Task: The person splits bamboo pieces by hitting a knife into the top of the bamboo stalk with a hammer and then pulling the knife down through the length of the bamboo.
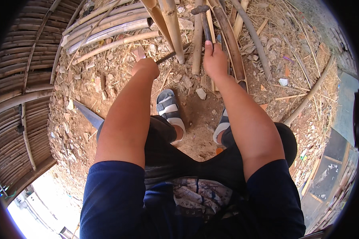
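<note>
My left hand is closed around the grip of a dark, narrow blade, probably a knife. Its far end reaches right, to the lower part of an upright bamboo pole. Whether it touches or cuts into the pole, I cannot tell. A second bamboo length leans close against that pole's left side. In my right hand is a hammer, gripped by its handle with the thumb along it. The dark hammer head points away from me, right of the upright pole.
Bamboo poles lie stacked at the far left. More bamboo lengths lie beyond my right hand. A flat grey blade rests beside my left leg. Stones, chips and straw cover the dirt around my sandals. A slatted bamboo wall stands left.
</note>
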`<state>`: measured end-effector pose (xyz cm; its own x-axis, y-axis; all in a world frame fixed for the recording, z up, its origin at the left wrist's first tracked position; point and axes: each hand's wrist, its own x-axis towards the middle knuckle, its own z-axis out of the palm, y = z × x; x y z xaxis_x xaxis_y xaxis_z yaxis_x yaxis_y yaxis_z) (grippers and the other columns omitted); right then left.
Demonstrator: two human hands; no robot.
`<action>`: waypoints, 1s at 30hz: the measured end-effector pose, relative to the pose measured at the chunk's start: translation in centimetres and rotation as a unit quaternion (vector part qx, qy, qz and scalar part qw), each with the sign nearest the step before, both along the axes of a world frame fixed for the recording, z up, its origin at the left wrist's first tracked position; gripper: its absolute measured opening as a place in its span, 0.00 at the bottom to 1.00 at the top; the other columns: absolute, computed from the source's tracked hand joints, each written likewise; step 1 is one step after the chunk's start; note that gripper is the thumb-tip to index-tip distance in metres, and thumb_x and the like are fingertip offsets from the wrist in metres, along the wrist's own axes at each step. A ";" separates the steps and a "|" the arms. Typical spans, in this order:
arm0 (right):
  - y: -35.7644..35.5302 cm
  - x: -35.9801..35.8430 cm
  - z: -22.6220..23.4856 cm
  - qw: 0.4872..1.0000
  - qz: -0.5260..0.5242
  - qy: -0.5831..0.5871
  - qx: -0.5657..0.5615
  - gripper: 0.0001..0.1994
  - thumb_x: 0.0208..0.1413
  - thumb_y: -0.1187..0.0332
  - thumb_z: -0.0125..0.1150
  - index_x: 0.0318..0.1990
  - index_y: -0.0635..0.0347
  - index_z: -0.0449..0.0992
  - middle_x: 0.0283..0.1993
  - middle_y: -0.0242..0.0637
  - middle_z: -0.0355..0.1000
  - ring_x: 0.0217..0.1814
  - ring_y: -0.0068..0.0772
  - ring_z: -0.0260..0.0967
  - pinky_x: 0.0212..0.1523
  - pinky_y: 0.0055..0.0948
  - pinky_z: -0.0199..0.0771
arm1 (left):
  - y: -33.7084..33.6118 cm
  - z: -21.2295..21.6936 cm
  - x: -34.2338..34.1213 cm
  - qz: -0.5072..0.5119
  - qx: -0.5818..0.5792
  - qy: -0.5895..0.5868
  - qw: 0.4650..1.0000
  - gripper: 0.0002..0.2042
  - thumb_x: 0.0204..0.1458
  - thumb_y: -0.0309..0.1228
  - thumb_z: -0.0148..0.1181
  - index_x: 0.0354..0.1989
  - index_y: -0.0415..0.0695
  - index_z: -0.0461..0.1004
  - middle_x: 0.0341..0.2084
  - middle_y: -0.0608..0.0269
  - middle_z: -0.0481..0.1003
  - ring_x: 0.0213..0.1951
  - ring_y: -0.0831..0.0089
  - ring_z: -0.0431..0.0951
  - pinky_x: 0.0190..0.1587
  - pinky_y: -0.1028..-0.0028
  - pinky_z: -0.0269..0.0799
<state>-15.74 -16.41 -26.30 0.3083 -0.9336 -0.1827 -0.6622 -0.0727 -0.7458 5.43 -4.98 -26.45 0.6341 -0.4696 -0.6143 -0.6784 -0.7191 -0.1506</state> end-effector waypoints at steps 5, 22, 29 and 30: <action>2.0 -1.9 -5.2 0.981 0.122 0.111 0.101 0.30 0.72 0.45 0.42 0.52 0.68 0.76 0.48 0.63 0.77 0.55 0.66 0.74 0.58 0.55 0.71 | 0.6 -1.0 0.3 -0.036 -0.018 -0.007 0.999 0.16 0.55 0.33 0.59 0.49 0.40 0.83 0.48 0.47 0.82 0.52 0.53 0.83 0.54 0.59 0.79; -0.9 -1.5 -4.1 0.994 -0.007 0.028 0.107 0.33 0.70 0.42 0.41 0.45 0.68 0.80 0.47 0.64 0.78 0.54 0.67 0.75 0.57 0.53 0.71 | 0.3 -0.4 0.3 -0.043 -0.011 0.009 0.999 0.18 0.55 0.34 0.58 0.51 0.40 0.82 0.47 0.49 0.83 0.50 0.53 0.84 0.53 0.59 0.80; -1.2 -1.6 -0.4 0.985 -0.072 -0.073 0.136 0.32 0.71 0.43 0.41 0.45 0.67 0.78 0.40 0.55 0.76 0.46 0.58 0.72 0.49 0.49 0.70 | 0.2 -1.2 0.3 -0.101 0.019 0.022 0.994 0.18 0.56 0.36 0.60 0.53 0.43 0.82 0.52 0.50 0.82 0.53 0.54 0.83 0.55 0.60 0.79; -2.1 -2.4 -0.1 0.986 -0.082 -0.097 0.108 0.30 0.72 0.43 0.42 0.43 0.66 0.76 0.36 0.47 0.73 0.39 0.50 0.70 0.42 0.44 0.69 | -0.5 -2.0 0.2 -0.129 0.010 0.029 0.991 0.18 0.56 0.36 0.60 0.53 0.42 0.82 0.51 0.50 0.82 0.53 0.53 0.83 0.55 0.60 0.79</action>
<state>-18.12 -18.47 -26.41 0.2048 -0.9198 -0.3347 -0.4952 0.1976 -0.8460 5.58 -5.51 -28.43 0.4582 -0.5981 -0.6575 -0.8470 -0.5182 -0.1189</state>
